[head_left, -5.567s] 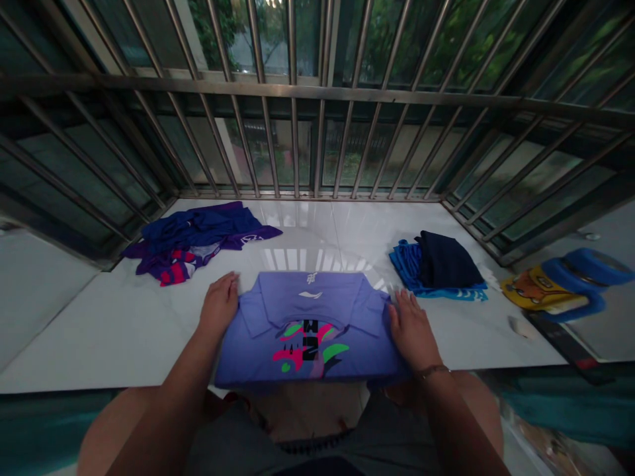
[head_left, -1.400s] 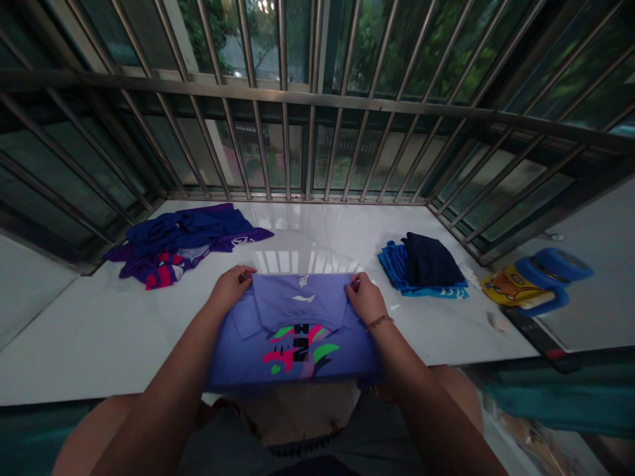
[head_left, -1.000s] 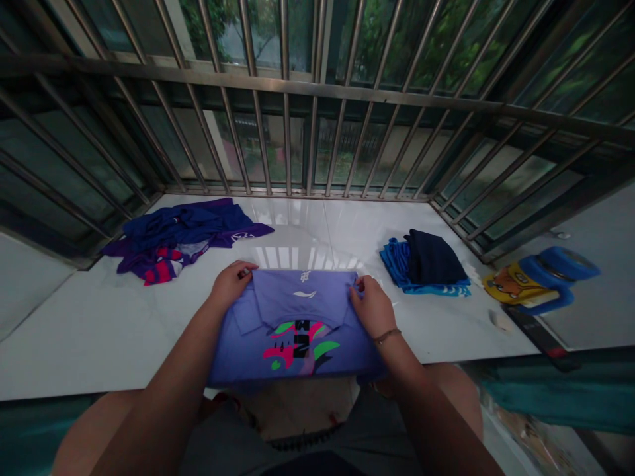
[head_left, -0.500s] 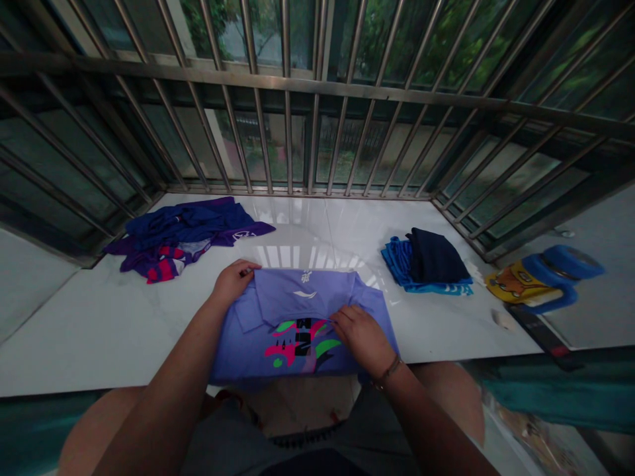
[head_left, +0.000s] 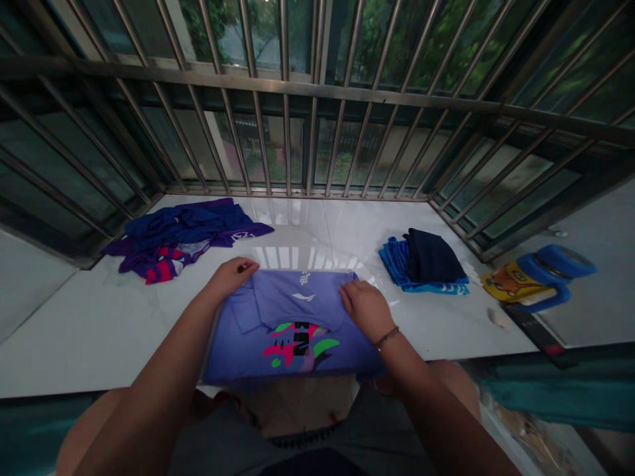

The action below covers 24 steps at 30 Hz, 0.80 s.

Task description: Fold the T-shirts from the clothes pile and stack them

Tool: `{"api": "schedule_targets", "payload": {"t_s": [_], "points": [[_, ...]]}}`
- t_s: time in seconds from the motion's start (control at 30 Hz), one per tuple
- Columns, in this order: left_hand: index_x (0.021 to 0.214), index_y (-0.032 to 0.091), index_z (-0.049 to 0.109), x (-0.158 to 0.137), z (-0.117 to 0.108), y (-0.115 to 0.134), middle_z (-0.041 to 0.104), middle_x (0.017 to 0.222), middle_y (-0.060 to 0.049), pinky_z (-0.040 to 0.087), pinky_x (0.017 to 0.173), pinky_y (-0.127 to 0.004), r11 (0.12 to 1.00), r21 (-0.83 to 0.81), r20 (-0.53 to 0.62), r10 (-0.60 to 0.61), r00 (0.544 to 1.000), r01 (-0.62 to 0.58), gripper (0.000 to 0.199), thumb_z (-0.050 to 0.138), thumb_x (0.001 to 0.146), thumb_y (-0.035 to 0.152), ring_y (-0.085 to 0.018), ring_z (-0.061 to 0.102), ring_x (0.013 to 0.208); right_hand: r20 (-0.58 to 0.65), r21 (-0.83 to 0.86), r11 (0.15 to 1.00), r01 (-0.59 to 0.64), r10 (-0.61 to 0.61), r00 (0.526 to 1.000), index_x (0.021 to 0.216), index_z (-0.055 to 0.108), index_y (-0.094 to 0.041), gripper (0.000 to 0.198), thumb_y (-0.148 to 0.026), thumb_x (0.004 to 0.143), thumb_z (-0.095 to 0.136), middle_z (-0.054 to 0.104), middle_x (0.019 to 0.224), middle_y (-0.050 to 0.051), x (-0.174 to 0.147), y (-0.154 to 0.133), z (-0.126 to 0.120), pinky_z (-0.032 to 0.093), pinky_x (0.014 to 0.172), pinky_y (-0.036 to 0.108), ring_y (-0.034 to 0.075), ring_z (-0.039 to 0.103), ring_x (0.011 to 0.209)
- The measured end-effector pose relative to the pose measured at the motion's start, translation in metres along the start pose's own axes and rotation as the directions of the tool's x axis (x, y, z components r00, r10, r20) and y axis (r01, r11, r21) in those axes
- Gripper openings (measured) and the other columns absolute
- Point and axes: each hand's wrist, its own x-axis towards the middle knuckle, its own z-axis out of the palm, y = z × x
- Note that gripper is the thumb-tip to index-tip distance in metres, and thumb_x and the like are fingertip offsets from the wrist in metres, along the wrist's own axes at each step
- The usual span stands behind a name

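A lilac T-shirt lies partly folded on the white ledge in front of me, its upper part turned down over a colourful print. Its near edge hangs over the front of the ledge. My left hand pinches the far left corner of the fold between thumb and fingers. At the far right corner, my right hand is closed on the cloth, with the fingertips pressed together on the shirt's edge. The right sleeve is mostly hidden under that hand.
Crumpled blue and purple clothes lie at the back left of the ledge. Folded dark and blue clothes are stacked to the right. A blue and yellow bottle and a dark strap-like thing sit farther right. Metal bars close off the back.
My right hand has moved from the shirt's neckline up to the far right corner. The right side of the shirt is now drawn inward. My left hand has stayed at its corner.
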Motion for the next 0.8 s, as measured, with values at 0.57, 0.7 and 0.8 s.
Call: {"api": "schedule_targets", "payload": {"t_s": [0.57,0.7,0.8], "points": [[0.083,0.025,0.078,0.011,-0.007,-0.005,0.076,0.081,-0.004,0.053,0.072,-0.034,0.999,-0.001,0.21,0.033,0.977,-0.033,0.051,0.082,0.072,0.075,-0.024,0.069,0.076,0.067,0.007,0.997,-0.077,0.076,0.995,0.125,0.077,-0.019,0.023,-0.031,0.113,0.062,0.076,0.126,0.016,0.051,0.066,0.022,0.052,0.103,0.036,0.029,0.069,0.118],[0.076,0.025,0.075,0.021,-0.017,0.0,0.073,0.075,-0.003,0.051,0.07,-0.032,0.997,0.026,0.358,0.062,0.932,-0.077,0.047,0.081,0.076,0.072,-0.023,0.068,0.073,0.166,0.105,0.991,0.083,-0.099,0.981,0.117,0.081,-0.022,0.014,-0.022,0.106,0.072,0.08,0.118,0.008,0.067,0.073,0.016,0.051,0.104,0.028,0.022,0.072,0.114],[0.077,0.025,0.073,0.037,-0.024,0.008,0.072,0.073,-0.001,0.05,0.068,-0.031,0.994,0.041,0.359,0.08,0.93,-0.101,0.047,0.078,0.077,0.072,-0.021,0.066,0.071,0.17,0.13,0.986,0.104,-0.125,0.977,0.106,0.081,-0.018,0.012,-0.014,0.105,0.07,0.079,0.11,0.007,0.091,0.079,0.008,0.051,0.098,0.025,0.019,0.072,0.106]]}}
